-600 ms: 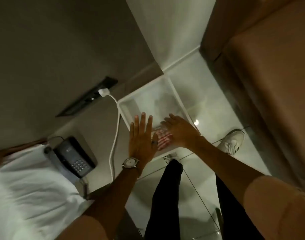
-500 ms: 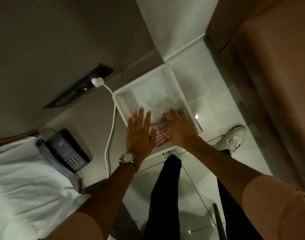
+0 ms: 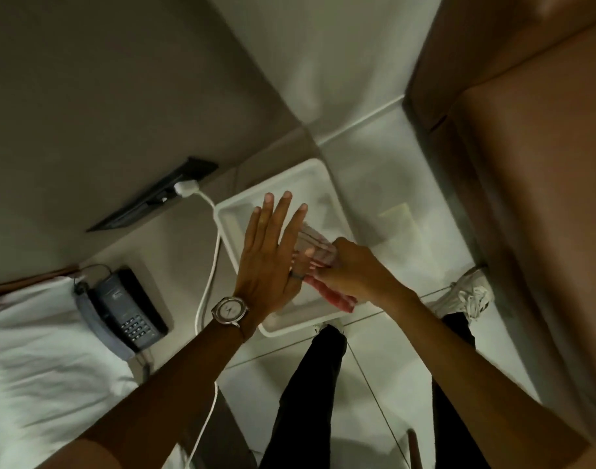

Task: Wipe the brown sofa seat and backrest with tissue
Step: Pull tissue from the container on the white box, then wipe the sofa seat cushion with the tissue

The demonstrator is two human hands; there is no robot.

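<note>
My right hand (image 3: 354, 275) grips a pink-and-white tissue pack (image 3: 323, 265) and holds it over a white tray (image 3: 310, 177) on a low surface. My left hand (image 3: 269, 258), with a watch on the wrist and a ring, hovers flat with fingers spread beside the pack, over the tray's left half. The brown sofa (image 3: 540, 184) fills the right side of the view, its seat and backrest bare. No loose tissue is visible.
A dark telephone (image 3: 127, 309) sits left of the tray, next to white bedding (image 3: 35, 350). A white cable (image 3: 208, 275) runs from a plug in a black wall socket strip (image 3: 154, 194). My legs and a white shoe (image 3: 469, 292) stand on the pale tiled floor.
My right hand has closed on the pink pack and tilted it up from the tray. My left hand stays spread beside it. The view has shifted nearer to the tray.
</note>
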